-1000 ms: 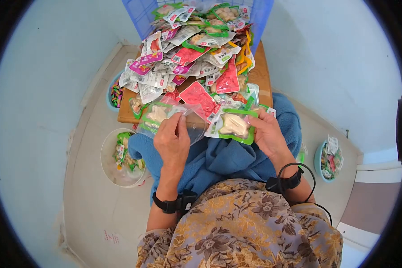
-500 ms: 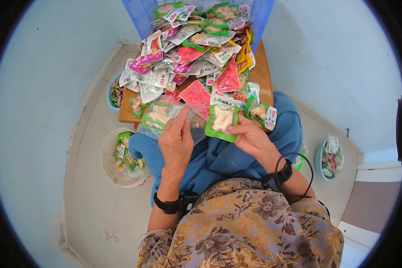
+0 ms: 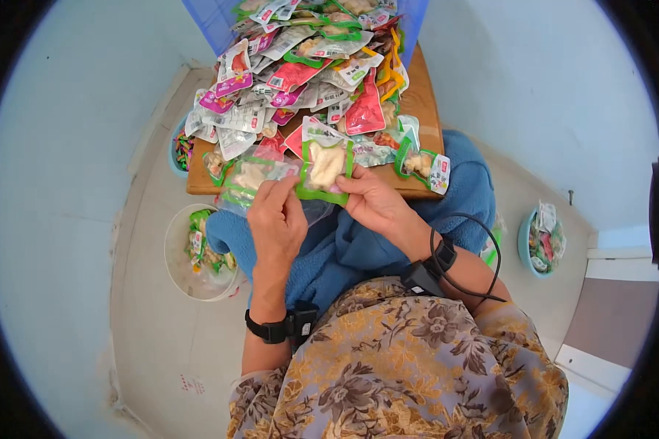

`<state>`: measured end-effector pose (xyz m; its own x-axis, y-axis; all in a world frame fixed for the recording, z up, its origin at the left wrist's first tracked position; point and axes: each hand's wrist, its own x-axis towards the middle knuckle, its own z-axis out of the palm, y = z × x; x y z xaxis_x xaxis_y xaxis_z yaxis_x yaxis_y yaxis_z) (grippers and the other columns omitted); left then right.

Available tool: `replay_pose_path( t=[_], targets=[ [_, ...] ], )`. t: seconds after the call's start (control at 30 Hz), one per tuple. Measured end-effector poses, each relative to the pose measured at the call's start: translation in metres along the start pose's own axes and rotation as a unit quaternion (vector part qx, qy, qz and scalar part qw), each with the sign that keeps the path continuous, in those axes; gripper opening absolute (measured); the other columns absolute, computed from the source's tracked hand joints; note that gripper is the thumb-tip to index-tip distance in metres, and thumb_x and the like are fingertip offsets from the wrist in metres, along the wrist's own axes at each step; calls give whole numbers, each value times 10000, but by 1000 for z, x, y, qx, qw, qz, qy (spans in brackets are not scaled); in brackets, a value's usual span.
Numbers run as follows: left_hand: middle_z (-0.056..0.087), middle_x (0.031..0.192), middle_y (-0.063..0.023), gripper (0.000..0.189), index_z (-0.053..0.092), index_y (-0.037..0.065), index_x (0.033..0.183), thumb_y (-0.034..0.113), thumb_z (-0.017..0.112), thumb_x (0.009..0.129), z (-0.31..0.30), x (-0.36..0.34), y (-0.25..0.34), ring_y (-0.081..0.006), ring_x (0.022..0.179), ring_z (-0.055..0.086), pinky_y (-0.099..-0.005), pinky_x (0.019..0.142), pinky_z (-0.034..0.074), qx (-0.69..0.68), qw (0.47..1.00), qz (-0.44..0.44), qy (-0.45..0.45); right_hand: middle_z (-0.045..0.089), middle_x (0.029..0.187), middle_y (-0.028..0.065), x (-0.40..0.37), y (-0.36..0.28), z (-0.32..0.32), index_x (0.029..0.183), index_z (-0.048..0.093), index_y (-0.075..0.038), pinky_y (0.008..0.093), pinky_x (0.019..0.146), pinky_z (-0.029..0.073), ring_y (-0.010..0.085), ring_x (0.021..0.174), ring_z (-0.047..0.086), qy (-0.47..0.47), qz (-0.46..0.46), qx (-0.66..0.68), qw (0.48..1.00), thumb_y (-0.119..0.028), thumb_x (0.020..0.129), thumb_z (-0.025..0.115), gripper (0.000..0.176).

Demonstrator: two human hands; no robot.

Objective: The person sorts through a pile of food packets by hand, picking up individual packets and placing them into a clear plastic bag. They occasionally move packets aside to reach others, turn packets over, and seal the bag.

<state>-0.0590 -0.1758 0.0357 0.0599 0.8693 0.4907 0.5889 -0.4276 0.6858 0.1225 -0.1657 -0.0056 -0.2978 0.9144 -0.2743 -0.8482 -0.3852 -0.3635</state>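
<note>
My right hand (image 3: 379, 203) pinches the lower right edge of a green-edged snack packet (image 3: 325, 165), its clear window showing a pale piece of food. My left hand (image 3: 277, 223) has its fingers closed on a clear plastic bag (image 3: 234, 199) with another green-edged packet inside. The right hand's packet overlaps the bag's right side, close to my left fingertips. Both hands are over the near edge of the wooden table (image 3: 426, 110), above a blue fleece cloth (image 3: 337, 252) on my lap.
A heap of mixed snack packets (image 3: 293, 77) spills from a tipped blue basket (image 3: 414, 25) onto the table. On the floor, a white bucket (image 3: 170, 252) with packets stands at left, a light-blue basin (image 3: 175, 157) behind it, and another basin (image 3: 524, 249) at right.
My right hand has brought its packet leftward and up, closer to my left hand and over the bag. The left hand has shifted slightly left and keeps hold of the bag.
</note>
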Motion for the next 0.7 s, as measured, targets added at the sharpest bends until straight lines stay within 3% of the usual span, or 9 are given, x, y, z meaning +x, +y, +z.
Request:
replay_pose_path(
  t=[0.03, 0.1, 0.33, 0.43, 0.5, 0.53, 0.6, 0.63, 0.7],
  targets=[
    [618, 781, -125, 210, 715, 25, 1016, -48, 646, 831, -1, 1, 4, -262, 624, 611, -362, 560, 474, 0, 1000, 1, -1, 564, 1354, 132, 1, 1, -2, 1392, 459, -10, 376, 1102, 463, 260, 1263, 564, 0, -1, 1, 1000, 98, 946, 521, 463],
    [580, 721, -69, 109, 707, -15, 944, -12, 657, 847, -2, 2, 10, -129, 560, 508, -272, 533, 412, -7, 999, -50, 19, 557, 1364, 125, 1, 2, -3, 1404, 448, -23, 375, 1102, 465, 254, 1267, 560, -12, -8, 18, 1000, 94, 952, 515, 472],
    [577, 711, -47, 100, 695, -26, 918, 52, 714, 860, 5, 0, 4, -101, 579, 491, -259, 541, 408, -38, 997, -63, 8, 591, 1323, 104, -1, 11, -3, 1398, 448, -27, 376, 1061, 495, 243, 1234, 586, -39, -7, -10, 999, 66, 948, 561, 473],
    [574, 717, -28, 81, 678, -31, 897, 47, 691, 881, 3, 0, -1, -80, 602, 482, -252, 557, 410, -89, 990, -108, 6, 573, 1343, 111, -4, 1, -2, 1386, 464, -18, 363, 1055, 496, 225, 1223, 594, -32, 5, -125, 992, -1, 951, 607, 459],
    [570, 722, -17, 69, 660, -29, 882, 38, 672, 894, -1, -2, -6, -65, 627, 480, -246, 571, 411, -73, 993, -94, -25, 635, 1235, 97, -3, -10, -8, 1309, 520, -8, 330, 896, 564, 183, 1062, 663, 4, -48, -246, 968, -76, 902, 706, 453],
    [570, 722, -17, 69, 660, -29, 882, 38, 672, 894, -2, -3, -7, -65, 627, 480, -246, 571, 411, -75, 992, -98, -33, 635, 1235, 97, -5, -17, -6, 1309, 520, -8, 330, 896, 564, 183, 1062, 663, 12, -46, -242, 969, -76, 902, 706, 453],
    [587, 731, -112, 57, 647, -27, 854, 24, 669, 865, -4, 0, -7, -202, 591, 554, -325, 555, 437, -49, 994, -73, -62, 665, 1150, 84, -5, -33, -1, 1258, 571, 1, 303, 823, 571, 142, 977, 665, 18, -92, -396, 914, -134, 857, 768, 466],
    [587, 731, -112, 57, 647, -27, 854, 24, 669, 865, -5, 2, -5, -202, 591, 554, -325, 555, 437, -52, 994, -73, -65, 699, 1012, 53, 0, -34, -8, 1170, 640, 4, 271, 753, 555, 118, 870, 659, 6, -142, -457, 878, -168, 864, 766, 372],
    [588, 736, -119, 53, 645, -23, 851, 26, 659, 863, -5, 2, -1, -225, 603, 565, -339, 566, 442, -48, 993, -76, -71, 704, 969, 37, 2, -45, -12, 1133, 664, 2, 254, 698, 543, 104, 822, 652, -3, -128, -531, 838, -185, 883, 745, 322]
  ],
)
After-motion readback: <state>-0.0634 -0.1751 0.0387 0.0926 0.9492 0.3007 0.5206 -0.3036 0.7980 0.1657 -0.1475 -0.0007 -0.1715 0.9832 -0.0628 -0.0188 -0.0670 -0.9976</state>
